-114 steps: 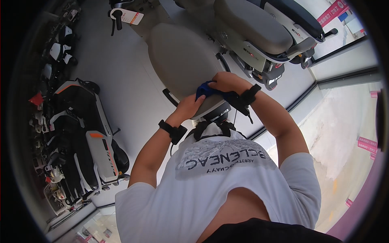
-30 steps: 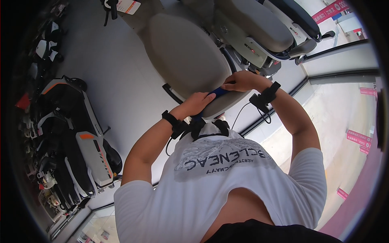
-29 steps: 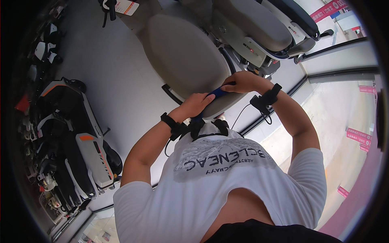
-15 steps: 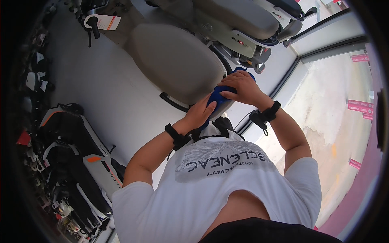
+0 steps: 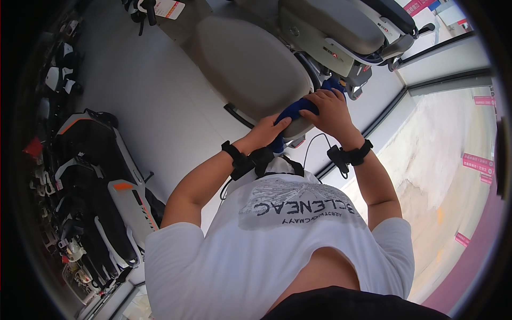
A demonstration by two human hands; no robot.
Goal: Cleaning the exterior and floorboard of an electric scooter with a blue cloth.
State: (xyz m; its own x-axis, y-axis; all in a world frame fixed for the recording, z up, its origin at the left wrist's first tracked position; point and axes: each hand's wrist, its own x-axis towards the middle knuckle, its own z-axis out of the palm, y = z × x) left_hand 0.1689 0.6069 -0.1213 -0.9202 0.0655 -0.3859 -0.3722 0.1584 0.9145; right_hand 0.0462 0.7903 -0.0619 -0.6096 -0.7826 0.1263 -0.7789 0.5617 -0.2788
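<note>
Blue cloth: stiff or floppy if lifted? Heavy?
The blue cloth is probably floppy: it bends over the gray seat's rear edge and bunches beyond the right hand. Likely light too, since only soft-looking fabric shows. Its creased, uneven shape suggests it wouldn't roll.

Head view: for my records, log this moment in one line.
left hand: on blue cloth | right hand: on cloth | cloth: across grey seat
</note>
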